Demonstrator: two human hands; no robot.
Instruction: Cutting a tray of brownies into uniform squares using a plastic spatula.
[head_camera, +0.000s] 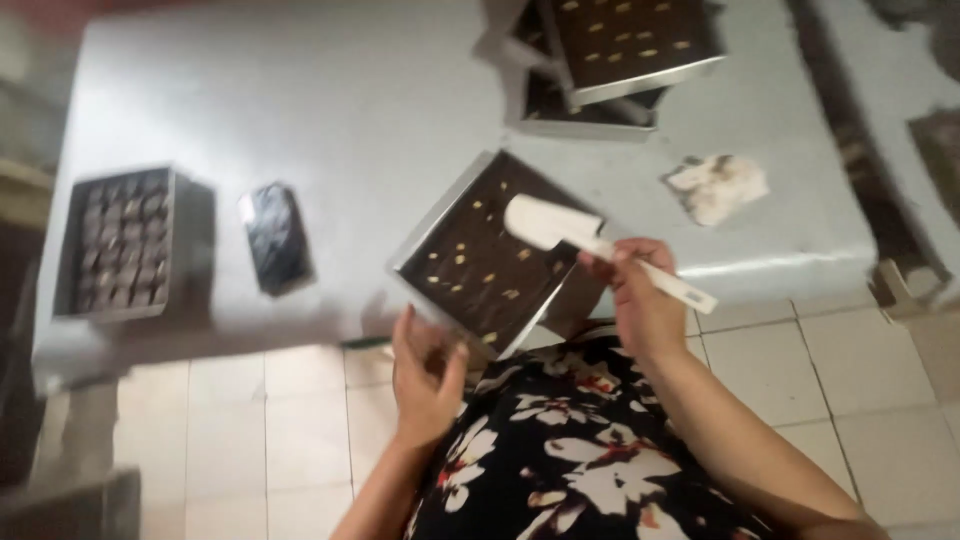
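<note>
Tray (478, 255), square metal, filled with dark batter dotted with pale bits; sits skewed at the near table (300, 90) edge, 1 corner overhanging the tiled floor (270, 430). Right hand (640, 300): fingers clamped on white spatula (560, 228), blade over the batter. Left hand (425, 375): fingers apart, just below the tray's near corner (contact unclear). Risk: a firm spatula press on the overhang could likely tip the tray. Nearby: 2 stacked trays (610, 60) behind, crumpled cloth (715, 185) right, dark mould tray (120, 240) and small dark container (275, 235) left; none crowds the spatula.
</note>
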